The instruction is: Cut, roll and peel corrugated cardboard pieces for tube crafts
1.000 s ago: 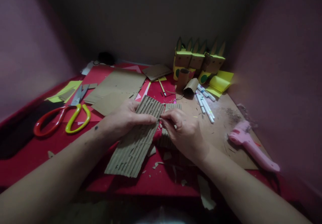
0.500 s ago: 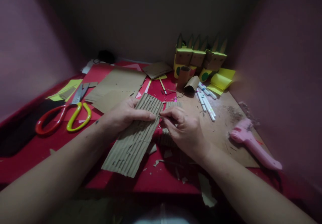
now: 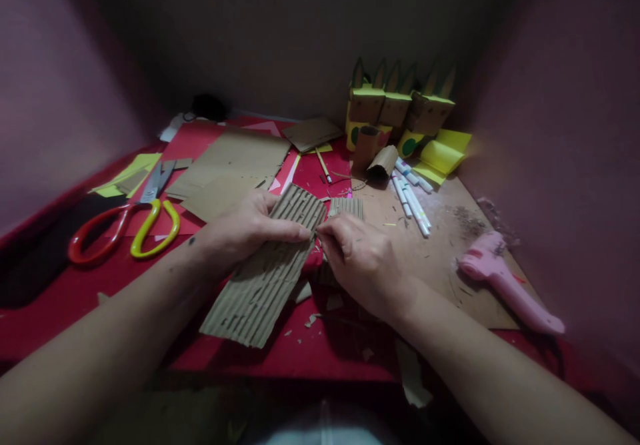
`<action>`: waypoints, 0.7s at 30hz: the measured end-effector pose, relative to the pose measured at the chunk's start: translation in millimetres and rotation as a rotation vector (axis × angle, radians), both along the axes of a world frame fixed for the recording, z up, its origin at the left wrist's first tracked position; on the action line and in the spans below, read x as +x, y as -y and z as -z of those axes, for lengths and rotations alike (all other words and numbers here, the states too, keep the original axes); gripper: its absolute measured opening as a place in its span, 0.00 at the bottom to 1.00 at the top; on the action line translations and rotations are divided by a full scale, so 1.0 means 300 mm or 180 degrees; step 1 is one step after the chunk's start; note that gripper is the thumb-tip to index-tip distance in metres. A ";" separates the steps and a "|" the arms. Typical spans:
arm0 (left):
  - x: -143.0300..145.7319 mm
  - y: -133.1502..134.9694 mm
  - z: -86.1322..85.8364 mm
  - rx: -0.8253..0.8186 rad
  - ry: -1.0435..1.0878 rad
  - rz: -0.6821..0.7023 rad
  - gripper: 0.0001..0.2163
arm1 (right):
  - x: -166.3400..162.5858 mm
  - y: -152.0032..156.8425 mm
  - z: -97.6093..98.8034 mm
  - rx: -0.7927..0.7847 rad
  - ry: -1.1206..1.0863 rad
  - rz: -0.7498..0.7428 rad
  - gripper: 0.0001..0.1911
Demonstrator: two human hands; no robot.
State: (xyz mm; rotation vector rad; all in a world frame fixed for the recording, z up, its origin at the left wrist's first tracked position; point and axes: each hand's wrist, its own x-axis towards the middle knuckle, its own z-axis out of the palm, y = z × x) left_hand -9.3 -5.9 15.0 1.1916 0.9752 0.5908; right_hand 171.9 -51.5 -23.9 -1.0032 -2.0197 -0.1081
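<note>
A piece of corrugated cardboard with its ridges bared slants over the red table. My left hand grips it, thumb flat across the ridged face and the fingers hidden underneath. At the right edge of this piece, my right hand pinches with thumb and forefinger; any small scrap between the fingertips is too small to make out. A second ridged cardboard piece lies on the table, partly covered by my right hand. Torn paper scraps are scattered below the hands.
Scissors with red and yellow handles lie left, beside flat cardboard sheets. At right are white markers, a pink glue gun and a brown board. Cardboard figures and two rolled tubes stand behind. A pencil lies mid-table.
My right hand has turned slightly, its fingertips still at the cardboard's right edge. My left hand keeps its hold. The view has shifted a little.
</note>
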 end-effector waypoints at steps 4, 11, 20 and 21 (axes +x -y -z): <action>0.002 0.002 -0.003 -0.0030 0.0062 0.0057 0.05 | -0.012 0.002 0.005 0.0164 -0.0142 0.0068 0.09; 0.006 0.003 -0.018 -0.0109 0.0189 0.0037 0.04 | -0.008 0.003 -0.014 0.0085 -0.0549 0.0109 0.06; 0.013 0.009 -0.023 -0.0022 0.0125 -0.0102 0.03 | -0.005 0.006 -0.025 -0.0048 -0.0767 -0.0007 0.03; 0.014 0.009 -0.021 0.0017 0.0128 -0.0084 0.03 | -0.005 0.005 -0.024 0.0008 -0.0663 -0.0014 0.04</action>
